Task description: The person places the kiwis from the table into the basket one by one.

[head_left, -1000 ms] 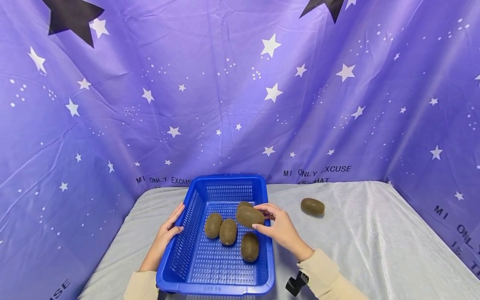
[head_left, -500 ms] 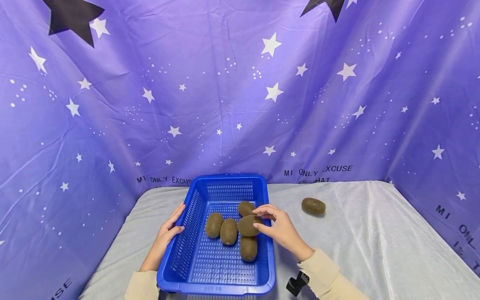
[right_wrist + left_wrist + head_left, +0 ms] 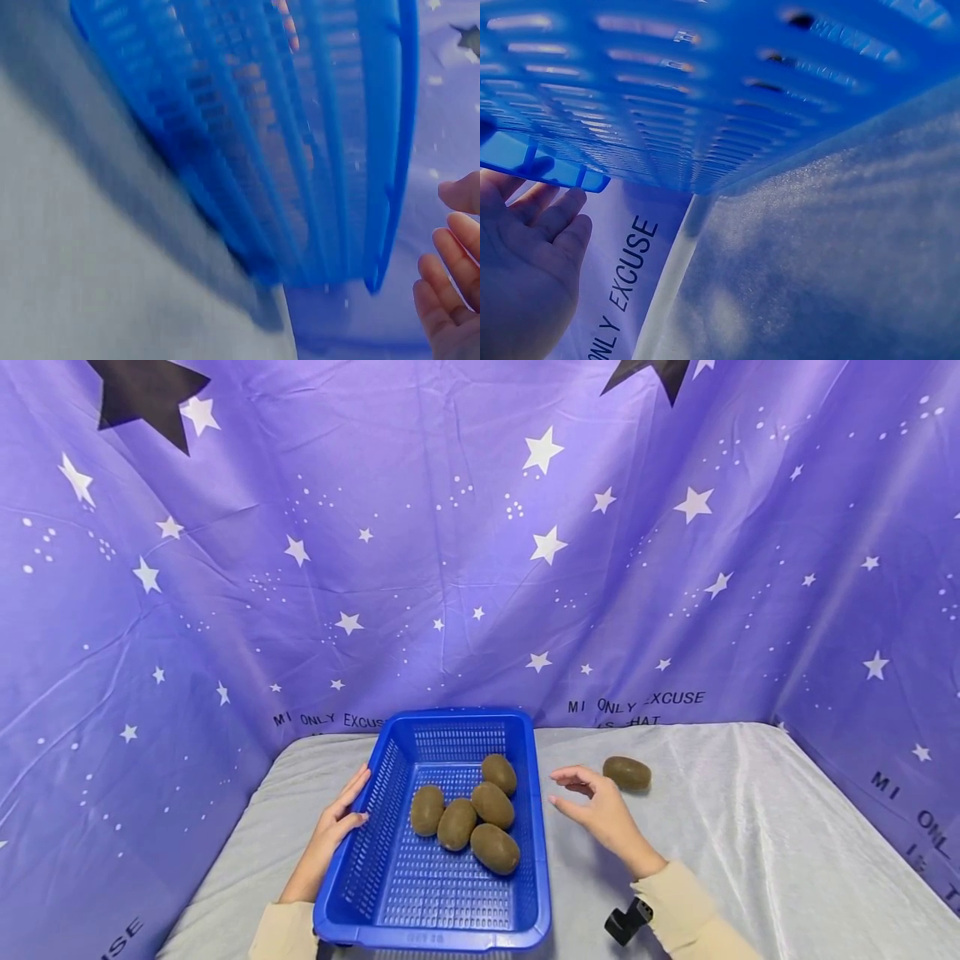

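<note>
In the head view, a blue plastic basket with slotted walls holds several brown kiwifruits in its middle and right part. My left hand holds the basket's left rim, thumb over the top edge; the left wrist view shows its fingers under the rim. To the right of the basket my right hand hovers with loosely curved fingers and nothing between them. Another kiwifruit lies on the cloth just beyond that hand. In the right wrist view the right hand's fingers are apart from the basket wall.
A pale grey cloth covers the table. Purple star-printed curtains stand around its back and sides. A black device is strapped at the right wrist by the beige sleeve.
My right hand has let go of a kiwifruit inside the basket and moved right, out past the rim. Kiwifruits in the basket have shifted and turned. The left hand stays put.
</note>
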`<move>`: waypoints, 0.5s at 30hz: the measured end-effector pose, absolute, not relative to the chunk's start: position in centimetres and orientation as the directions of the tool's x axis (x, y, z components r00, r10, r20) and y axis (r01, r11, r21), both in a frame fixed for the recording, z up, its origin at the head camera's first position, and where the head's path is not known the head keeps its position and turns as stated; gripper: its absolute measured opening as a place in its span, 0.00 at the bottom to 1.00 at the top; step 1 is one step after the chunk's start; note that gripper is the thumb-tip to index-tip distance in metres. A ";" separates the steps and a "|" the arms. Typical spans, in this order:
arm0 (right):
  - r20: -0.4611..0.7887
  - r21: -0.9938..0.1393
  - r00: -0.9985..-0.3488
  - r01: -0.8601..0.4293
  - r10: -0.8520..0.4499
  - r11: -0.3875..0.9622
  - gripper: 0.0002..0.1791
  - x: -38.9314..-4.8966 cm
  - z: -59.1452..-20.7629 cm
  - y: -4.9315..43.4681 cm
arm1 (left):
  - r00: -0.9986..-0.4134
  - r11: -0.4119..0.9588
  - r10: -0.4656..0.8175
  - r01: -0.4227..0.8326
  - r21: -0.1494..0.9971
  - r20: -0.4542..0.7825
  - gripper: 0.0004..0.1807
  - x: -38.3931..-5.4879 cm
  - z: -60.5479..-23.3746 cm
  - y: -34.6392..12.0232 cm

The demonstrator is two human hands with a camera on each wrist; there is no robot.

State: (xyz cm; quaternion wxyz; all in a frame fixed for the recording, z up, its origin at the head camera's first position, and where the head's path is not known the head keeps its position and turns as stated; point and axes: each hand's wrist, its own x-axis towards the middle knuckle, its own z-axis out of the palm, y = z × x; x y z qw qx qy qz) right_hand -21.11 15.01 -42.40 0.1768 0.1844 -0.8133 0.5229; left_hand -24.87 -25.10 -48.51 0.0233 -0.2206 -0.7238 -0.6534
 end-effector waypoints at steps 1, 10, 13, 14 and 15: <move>0.480 -0.786 -0.871 -0.478 -0.099 0.392 0.16 -21.3 -42.5 15.4 | -0.903 0.048 0.292 0.344 0.938 0.317 0.34 -24.9 -48.5 -25.1; 0.460 -0.782 -0.888 -0.405 0.001 0.473 0.15 -22.6 -43.8 18.8 | -0.909 0.049 0.297 0.322 0.946 0.294 0.34 -24.7 -48.4 -25.2; 0.443 -0.799 -0.894 -0.360 0.065 0.482 0.14 -23.4 -45.0 19.9 | -0.907 0.053 0.296 0.329 0.943 0.300 0.34 -24.7 -48.4 -25.1; 0.432 -0.807 -0.898 -0.341 0.088 0.482 0.15 -23.8 -45.5 20.3 | -0.907 0.053 0.295 0.330 0.943 0.301 0.34 -24.7 -48.4 -25.1; 0.421 -0.815 -0.900 -0.320 0.113 0.484 0.15 -24.1 -45.9 20.7 | -0.906 0.052 0.294 0.333 0.941 0.305 0.34 -24.8 -48.4 -25.1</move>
